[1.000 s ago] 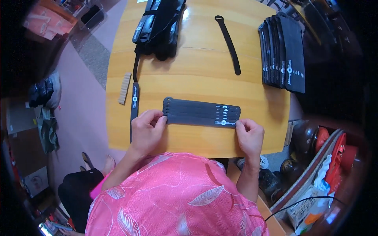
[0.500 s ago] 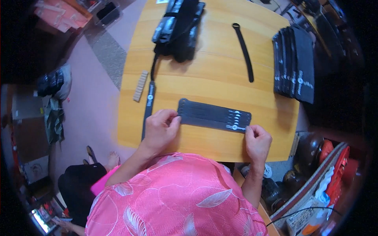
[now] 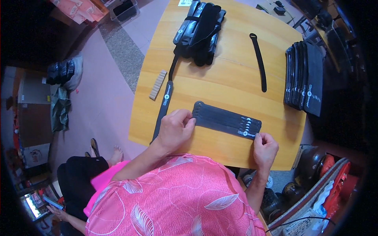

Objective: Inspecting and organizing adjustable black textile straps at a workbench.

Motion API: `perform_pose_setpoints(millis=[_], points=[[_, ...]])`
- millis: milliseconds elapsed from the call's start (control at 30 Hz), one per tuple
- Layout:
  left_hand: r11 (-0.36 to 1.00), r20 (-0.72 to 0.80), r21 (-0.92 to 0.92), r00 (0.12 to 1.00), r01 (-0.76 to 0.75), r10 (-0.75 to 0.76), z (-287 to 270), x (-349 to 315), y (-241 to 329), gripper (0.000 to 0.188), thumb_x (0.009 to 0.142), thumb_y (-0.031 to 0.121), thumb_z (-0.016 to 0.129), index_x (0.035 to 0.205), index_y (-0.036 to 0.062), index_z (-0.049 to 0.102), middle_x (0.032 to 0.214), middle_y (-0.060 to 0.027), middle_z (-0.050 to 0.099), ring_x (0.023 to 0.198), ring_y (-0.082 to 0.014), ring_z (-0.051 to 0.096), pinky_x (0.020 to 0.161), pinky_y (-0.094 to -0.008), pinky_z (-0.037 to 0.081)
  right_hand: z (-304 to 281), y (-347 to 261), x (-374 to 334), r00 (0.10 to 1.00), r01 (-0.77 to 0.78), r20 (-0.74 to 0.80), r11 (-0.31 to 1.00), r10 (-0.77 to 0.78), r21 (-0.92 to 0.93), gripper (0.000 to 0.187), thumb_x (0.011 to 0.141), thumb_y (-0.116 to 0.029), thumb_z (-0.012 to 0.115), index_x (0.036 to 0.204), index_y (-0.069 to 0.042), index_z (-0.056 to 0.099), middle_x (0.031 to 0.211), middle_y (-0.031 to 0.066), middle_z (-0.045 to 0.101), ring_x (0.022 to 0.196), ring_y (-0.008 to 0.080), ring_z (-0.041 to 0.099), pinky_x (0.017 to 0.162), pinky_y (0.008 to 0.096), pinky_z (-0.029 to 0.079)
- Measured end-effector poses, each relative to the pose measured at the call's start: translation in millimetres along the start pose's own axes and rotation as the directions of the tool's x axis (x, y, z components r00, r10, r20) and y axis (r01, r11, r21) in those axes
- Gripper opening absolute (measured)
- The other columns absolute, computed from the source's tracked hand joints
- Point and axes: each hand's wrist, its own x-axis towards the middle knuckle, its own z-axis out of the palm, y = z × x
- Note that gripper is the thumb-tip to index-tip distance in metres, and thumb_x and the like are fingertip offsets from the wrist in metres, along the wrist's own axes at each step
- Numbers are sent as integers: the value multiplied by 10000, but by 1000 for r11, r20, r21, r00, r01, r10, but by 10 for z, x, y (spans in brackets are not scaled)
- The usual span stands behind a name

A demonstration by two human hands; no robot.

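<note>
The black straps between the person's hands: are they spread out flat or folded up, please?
Spread flat. The black straps lie full length on the wooden table, overlapped in a fan, the left hand at one end and the right hand at the other.

On the bench (image 3: 220, 78), a row of flat straps (image 3: 227, 119) lay nearest the person. Behind it sat a strap bundle (image 3: 199, 31), a single strap (image 3: 258, 61) to its right, a stack (image 3: 305, 76) at the right edge.
</note>
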Motion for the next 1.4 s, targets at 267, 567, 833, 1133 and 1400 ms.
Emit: perform_pose_setpoints(millis=[267,567,833,1133,1400], points=[[998,38,36,998,57,-59,13,34,-62,131,748,96,710,727,7,616,601,-105,590,525,-173,584,501,-295,456,40,-24,-2,997,-4,-80,985,-10,-171,169,761,-134,673,682,-4,599,551,107,554,495,199,544,514,323,435],[1000,100,-25,995,-12,15,-106,-19,-25,88,795,52,671,809,-6,607,679,-130,585,564,-216,561,525,-327,445,82,-50,-123,957,199,-142,928,-254,-315,244,769,-98,637,972,1,543,762,168,559,735,370,572,648,453,454],[793,206,216,821,-569,533,-52,-151,99,337,705,43,677,1038,20,625,1088,-126,589,981,-306,559,831,-407,431,433,-353,-525,705,709,198,684,-682,-171,412,799,-154,631,1177,-5,562,1226,166,553,1181,307,499,972,461,386],[850,244,171,857,-499,454,-222,-107,71,308,728,58,686,1029,21,634,1103,-104,632,1012,-264,588,854,-384,428,157,122,-367,859,511,133,826,-494,-237,379,857,-185,598,1214,-57,590,1294,137,558,1260,279,481,1078,543,258],[459,65,-867,869,-194,491,-1104,579,947,361,865,233,622,1058,-71,595,1024,-181,600,972,-261,571,878,-349,443,-260,-354,-116,920,319,262,945,-291,-71,196,876,-110,579,1020,-11,668,1034,160,673,985,299,644,896,375,465]])
